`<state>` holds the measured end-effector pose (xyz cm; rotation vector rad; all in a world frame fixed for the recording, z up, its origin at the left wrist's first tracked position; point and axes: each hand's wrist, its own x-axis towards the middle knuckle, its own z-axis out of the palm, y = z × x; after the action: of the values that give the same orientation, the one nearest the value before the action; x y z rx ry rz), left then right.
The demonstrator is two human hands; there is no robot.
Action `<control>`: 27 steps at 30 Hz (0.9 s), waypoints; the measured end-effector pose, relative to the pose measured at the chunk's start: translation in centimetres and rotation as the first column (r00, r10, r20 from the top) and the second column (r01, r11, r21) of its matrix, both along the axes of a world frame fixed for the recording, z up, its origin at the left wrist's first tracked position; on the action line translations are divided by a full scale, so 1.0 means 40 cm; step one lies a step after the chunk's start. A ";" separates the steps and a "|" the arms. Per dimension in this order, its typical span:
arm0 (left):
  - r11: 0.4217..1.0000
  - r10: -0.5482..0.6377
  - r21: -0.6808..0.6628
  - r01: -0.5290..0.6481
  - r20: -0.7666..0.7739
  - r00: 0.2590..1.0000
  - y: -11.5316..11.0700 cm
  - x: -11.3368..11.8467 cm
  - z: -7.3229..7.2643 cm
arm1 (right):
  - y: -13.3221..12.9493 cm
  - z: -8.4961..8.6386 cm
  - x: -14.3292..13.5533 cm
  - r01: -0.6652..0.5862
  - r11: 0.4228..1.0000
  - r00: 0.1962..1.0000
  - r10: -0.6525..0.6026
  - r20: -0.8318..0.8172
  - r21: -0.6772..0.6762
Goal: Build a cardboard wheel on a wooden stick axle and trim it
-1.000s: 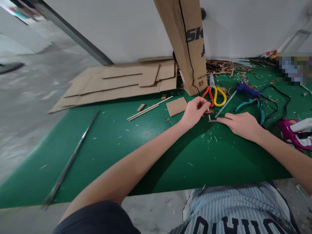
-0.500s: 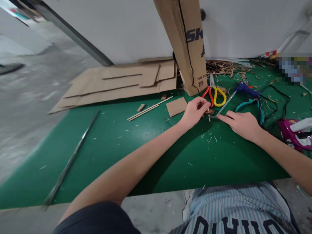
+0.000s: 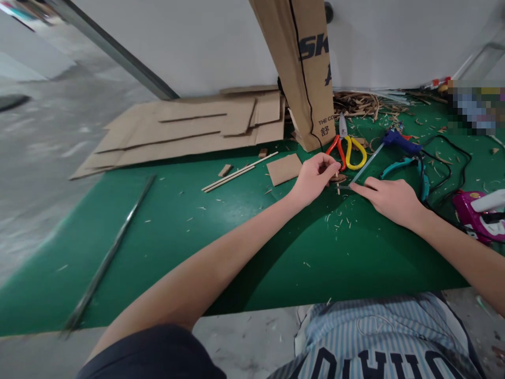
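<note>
Grip, left hand (image 3: 313, 180): thumb and forefinger closed together on a short wooden stick (image 3: 338, 190). Grip, right hand (image 3: 394, 200): fingers closed on a thin metal blade (image 3: 344, 187); the handle end is hidden under the hand. The stick is located right of centre on the green work surface (image 3: 276, 263), near side of the red-and-yellow-handled scissors (image 3: 343, 127).

Container: one tall cardboard carton (image 3: 315, 105), upright and leaning slightly, positioned on the far side of the left hand. Its interior is not visible. The blue glue gun (image 3: 402, 143), at right, has a translucent glue stick (image 3: 366, 164) extending toward the right fingertips.

Change from the first frame: the blade has shifted from the near end of the wooden stick to a point farther along it, and the right fingertips have advanced with it.

Orientation: the wooden stick's long axis runs near to far, with its exposed end toward the near side. The blade lies across it, tip pointing left.
</note>
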<state>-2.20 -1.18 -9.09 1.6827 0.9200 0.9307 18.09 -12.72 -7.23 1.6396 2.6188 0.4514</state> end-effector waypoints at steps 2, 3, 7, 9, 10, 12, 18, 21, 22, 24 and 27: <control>1.000 -0.003 -0.007 0.003 0.003 1.000 -0.001 0.000 0.002 | 0.001 0.001 0.000 -0.010 1.000 1.000 0.010 -0.005 -0.012; 1.000 -0.002 -0.011 0.002 0.005 1.000 -0.001 0.000 0.003 | 0.002 0.003 0.001 -0.013 1.000 1.000 0.012 -0.008 -0.026; 1.000 0.005 -0.029 -0.005 0.003 1.000 -0.004 -0.001 0.006 | 0.002 0.009 0.002 -0.043 0.995 0.999 0.042 -0.011 -0.085; 0.999 0.007 -0.043 -0.007 0.006 1.000 -0.005 -0.003 0.007 | 0.001 0.009 0.001 -0.041 0.997 0.999 0.040 -0.002 -0.062; 0.999 0.005 -0.047 -0.004 0.006 1.000 -0.006 -0.004 0.007 | 0.001 0.008 0.000 -0.032 0.999 0.999 0.032 0.002 -0.040; 0.999 -0.004 -0.045 0.004 0.002 1.000 -0.007 -0.007 0.009 | 0.001 0.006 -0.001 -0.015 1.000 1.000 0.015 0.003 -0.005; 0.999 -0.012 -0.036 0.012 -0.008 1.000 -0.013 -0.015 0.019 | -0.001 0.003 0.003 -0.064 0.998 0.998 0.064 -0.026 -0.015; 0.999 -0.002 -0.033 0.001 -0.011 1.000 -0.016 -0.016 0.026 | -0.002 0.005 0.003 -0.084 0.996 0.996 0.084 -0.039 -0.009; 0.999 0.000 -0.035 -0.001 -0.015 1.000 -0.017 -0.016 0.029 | -0.001 0.005 0.002 -0.073 0.997 0.996 0.074 -0.046 0.013; 0.999 -0.001 -0.047 0.000 -0.026 1.000 -0.018 -0.017 0.034 | 0.000 0.005 0.000 -0.056 0.997 0.996 0.059 -0.063 0.052; 0.998 -0.003 -0.058 0.002 -0.022 1.000 -0.018 -0.018 0.038 | 0.002 0.009 0.000 -0.070 0.997 0.995 0.073 -0.073 0.042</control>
<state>-2.92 -1.90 -7.56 1.6475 0.9509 0.8777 18.09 -12.66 -6.87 1.6078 2.7476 0.4556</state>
